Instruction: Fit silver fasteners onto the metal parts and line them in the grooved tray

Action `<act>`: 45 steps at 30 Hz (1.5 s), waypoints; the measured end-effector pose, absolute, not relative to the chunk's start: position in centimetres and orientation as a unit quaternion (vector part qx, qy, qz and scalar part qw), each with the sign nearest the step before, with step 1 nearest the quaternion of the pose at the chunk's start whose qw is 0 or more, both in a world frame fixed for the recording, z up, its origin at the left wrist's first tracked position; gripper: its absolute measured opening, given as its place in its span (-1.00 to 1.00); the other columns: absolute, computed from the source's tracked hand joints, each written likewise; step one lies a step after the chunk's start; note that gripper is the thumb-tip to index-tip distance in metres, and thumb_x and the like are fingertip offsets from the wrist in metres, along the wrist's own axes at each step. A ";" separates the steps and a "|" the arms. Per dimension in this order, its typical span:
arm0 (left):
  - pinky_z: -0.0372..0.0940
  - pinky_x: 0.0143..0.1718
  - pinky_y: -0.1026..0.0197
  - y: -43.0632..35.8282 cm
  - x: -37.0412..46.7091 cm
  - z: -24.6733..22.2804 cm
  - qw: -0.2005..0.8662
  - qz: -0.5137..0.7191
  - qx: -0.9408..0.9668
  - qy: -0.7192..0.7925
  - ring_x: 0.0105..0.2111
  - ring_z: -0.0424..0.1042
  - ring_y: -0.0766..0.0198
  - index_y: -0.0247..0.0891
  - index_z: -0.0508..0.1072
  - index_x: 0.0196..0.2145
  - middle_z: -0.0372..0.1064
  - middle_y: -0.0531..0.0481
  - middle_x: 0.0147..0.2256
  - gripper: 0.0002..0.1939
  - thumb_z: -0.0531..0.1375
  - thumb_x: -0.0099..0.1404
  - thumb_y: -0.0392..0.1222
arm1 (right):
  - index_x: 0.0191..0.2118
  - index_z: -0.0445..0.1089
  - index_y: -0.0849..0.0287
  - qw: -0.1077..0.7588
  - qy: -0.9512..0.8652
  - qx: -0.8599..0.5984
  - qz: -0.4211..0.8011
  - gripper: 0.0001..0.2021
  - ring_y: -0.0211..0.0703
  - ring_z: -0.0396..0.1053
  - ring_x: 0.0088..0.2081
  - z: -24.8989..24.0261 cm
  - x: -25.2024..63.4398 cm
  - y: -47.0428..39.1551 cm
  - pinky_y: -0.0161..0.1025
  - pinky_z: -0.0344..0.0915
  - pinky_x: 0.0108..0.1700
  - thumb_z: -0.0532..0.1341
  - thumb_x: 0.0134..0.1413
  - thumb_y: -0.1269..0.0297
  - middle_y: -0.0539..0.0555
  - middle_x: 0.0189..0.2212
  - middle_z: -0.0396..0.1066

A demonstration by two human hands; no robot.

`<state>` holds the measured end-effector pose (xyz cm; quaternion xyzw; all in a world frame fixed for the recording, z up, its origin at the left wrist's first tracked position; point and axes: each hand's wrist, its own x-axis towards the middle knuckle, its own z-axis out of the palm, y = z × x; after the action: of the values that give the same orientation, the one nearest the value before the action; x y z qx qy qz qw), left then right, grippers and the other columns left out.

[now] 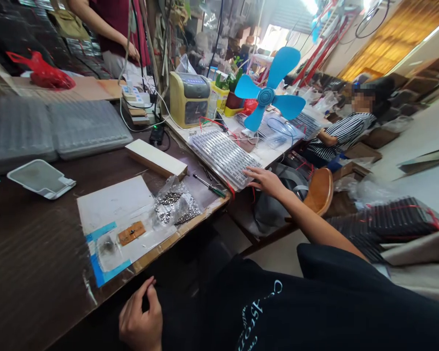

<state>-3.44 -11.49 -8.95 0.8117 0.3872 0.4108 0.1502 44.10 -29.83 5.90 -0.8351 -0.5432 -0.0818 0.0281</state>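
Note:
My right hand [266, 182] reaches out to the near right corner of a clear plastic tray [225, 156] filled with rows of small shiny metal pieces. Its fingers are stretched and spread, the fingertips at the tray's edge. Low in the view, my left hand [141, 314] hangs in front of the table edge, thumb and forefinger pinched together; whatever is between them is too small to make out. On the table, a clear bag [177, 202] of small metal parts lies open beside a white board [113, 202]. A small brown block [131, 233] sits on that board, near blue tape [98, 269].
A screwdriver [208, 185] and a long white-topped box [156, 158] lie behind the bag. Blue fan blades [266, 96] stand beyond the tray. A brown chair [319, 191] is at the right. One person stands at the back; another sits at the far right.

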 end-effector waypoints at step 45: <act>0.39 -0.19 0.31 -14.8 32.1 7.7 0.874 0.138 0.368 0.286 -0.35 0.49 0.40 -0.23 0.29 -0.11 0.45 0.05 -0.24 -0.76 0.26 0.32 -0.33 | 0.15 0.44 -0.09 0.121 -0.680 -0.695 -0.200 -0.65 -0.11 0.50 0.08 4.8 51.6 -31.7 -0.13 0.39 0.06 0.19 0.35 0.00 -0.02 0.07 0.55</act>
<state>32.12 -14.78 7.69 0.3680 0.2860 0.1376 0.8740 51.65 -31.68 4.78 -0.6953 -0.6797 -0.2001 0.1206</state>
